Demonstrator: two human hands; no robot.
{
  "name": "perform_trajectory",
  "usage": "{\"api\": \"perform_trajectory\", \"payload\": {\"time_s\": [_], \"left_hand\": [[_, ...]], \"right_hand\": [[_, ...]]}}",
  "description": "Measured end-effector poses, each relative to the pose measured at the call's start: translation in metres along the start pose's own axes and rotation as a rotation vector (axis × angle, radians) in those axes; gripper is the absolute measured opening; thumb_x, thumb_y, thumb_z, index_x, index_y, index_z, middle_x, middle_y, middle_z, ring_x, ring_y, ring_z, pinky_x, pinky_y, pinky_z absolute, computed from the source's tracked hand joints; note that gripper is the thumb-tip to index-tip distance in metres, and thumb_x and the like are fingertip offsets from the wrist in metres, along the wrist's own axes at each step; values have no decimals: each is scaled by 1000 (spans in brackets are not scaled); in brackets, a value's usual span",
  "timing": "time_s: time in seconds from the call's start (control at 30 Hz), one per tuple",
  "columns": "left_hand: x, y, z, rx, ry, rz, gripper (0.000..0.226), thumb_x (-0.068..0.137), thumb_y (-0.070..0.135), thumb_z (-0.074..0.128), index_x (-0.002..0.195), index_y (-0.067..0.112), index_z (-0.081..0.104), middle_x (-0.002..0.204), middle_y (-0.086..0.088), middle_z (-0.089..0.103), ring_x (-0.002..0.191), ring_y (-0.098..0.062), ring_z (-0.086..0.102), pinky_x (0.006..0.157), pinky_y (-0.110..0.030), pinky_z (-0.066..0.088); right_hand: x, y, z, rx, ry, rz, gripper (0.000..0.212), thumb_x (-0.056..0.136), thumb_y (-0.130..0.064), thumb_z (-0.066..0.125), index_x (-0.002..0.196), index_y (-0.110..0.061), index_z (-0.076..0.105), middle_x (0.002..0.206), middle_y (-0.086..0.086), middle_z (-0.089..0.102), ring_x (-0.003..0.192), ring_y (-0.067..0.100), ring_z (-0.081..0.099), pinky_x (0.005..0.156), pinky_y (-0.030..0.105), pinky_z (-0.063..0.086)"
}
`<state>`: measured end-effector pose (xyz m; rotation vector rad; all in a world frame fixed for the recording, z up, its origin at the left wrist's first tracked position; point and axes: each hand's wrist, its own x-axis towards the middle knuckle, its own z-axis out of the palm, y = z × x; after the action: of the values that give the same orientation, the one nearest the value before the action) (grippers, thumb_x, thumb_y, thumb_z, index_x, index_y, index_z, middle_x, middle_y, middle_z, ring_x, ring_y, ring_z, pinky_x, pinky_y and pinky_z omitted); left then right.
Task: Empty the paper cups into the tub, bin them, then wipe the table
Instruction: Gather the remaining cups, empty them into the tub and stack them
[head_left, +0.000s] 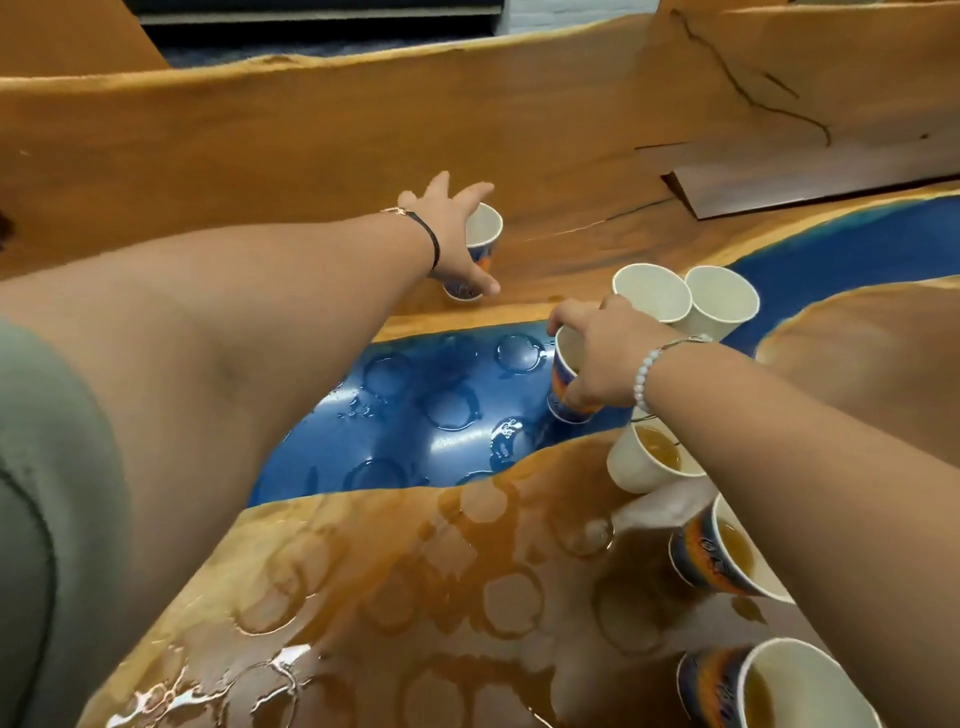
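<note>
**Two cups gripped, ready to lift off a wet desk**

Both arms stretch out over the desk (363, 140). The left hand (449, 236) has its fingers and thumb spread round the far cup (485, 231), which stands on the wood beyond the blue strip (415, 415). The inside of that cup looks pale and dry.

The right hand (605, 358) comes down on the middle cup (562, 376), with fingers curled round its wall and one hooked at the rim. This cup stands at the right end of the blue strip. The hand covers its mouth, so I cannot tell whether it holds any drink.

Just beyond the right hand stand two pale cups (652, 291), touching each other. Nearer, under the right forearm, three cups of amber drink (719, 553) run toward the near right edge. Wet rings (509, 603) and puddles cover the near wood and the blue strip.

The step in hand seems to be lifting these two cups. To do it well:
- Raise each one straight up and keep it level.
- Hold lightly, since paper walls buckle under a squeeze and wet bases may cling to the desk.
- Carry the right forearm high, so it clears the filled cups beneath it.

Neither tub nor bin is in view, so which way to carry the cups cannot be told.
</note>
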<state>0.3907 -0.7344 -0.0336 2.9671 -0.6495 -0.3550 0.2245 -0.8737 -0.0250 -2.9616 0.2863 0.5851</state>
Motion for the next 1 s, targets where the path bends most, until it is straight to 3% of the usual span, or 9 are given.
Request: {"api": "perform_trajectory", "payload": {"time_s": [0.13, 0.27, 0.47, 0.6, 0.67, 0.83, 1.0], "left_hand": [[16, -2, 3, -39, -90, 92, 113, 59, 56, 82, 148, 46, 13, 158, 0, 9, 140, -34, 27, 107, -51, 36], [15, -1, 4, -65, 4, 80, 82, 70, 39, 80, 138, 40, 35, 137, -5, 36, 119, -35, 47, 87, -42, 46], [-42, -24, 2, -69, -4, -10, 72, 69, 36, 76, 130, 32, 39, 127, -8, 39, 96, -34, 52, 65, -37, 46], [-107, -61, -11, -68, -44, -38, 69, 69, 35, 75, 128, 33, 38, 117, -6, 37, 85, -33, 58, 48, -31, 46], [-143, -79, -20, -42, -47, -31, 67, 70, 38, 73, 127, 34, 38, 114, -4, 37, 84, -32, 60, 50, -31, 43], [-249, -150, -23, -49, -65, -5, 64, 67, 39, 75, 121, 33, 42, 109, -2, 39, 93, -29, 54, 77, -40, 51], [-332, -200, -6, -102, -81, -25, 62, 67, 32, 77, 120, 30, 44, 111, -1, 40, 95, -26, 52, 75, -33, 47]], "right_hand": [[-3, 1, 2, -12, 15, -38, 59, 76, -31, 71, 125, -36, 39, 121, 12, 38, 92, 33, 50, 89, 44, 50], [-7, -3, 2, -21, 27, -35, 61, 76, -30, 72, 127, -35, 39, 120, 11, 38, 97, 36, 53, 84, 41, 50], [-32, -48, 1, -5, 85, -106, 60, 76, -26, 72, 126, -32, 39, 109, 8, 34, 91, 37, 56, 72, 35, 47], [-64, -99, 14, 84, 134, -208, 60, 73, -33, 75, 120, -29, 38, 117, 7, 41, 92, 35, 54, 76, 40, 52], [-85, -125, 23, 111, 153, -253, 62, 72, -37, 74, 121, -27, 36, 117, 4, 42, 96, 33, 53, 78, 39, 50], [-156, -213, 62, 117, 121, -423, 65, 72, -43, 73, 123, -30, 34, 114, 0, 38, 103, 29, 51, 77, 35, 46], [-211, -277, 104, 162, -9, -521, 68, 74, -36, 73, 129, -32, 34, 123, 1, 33, 117, 27, 43, 94, 36, 43]]}}
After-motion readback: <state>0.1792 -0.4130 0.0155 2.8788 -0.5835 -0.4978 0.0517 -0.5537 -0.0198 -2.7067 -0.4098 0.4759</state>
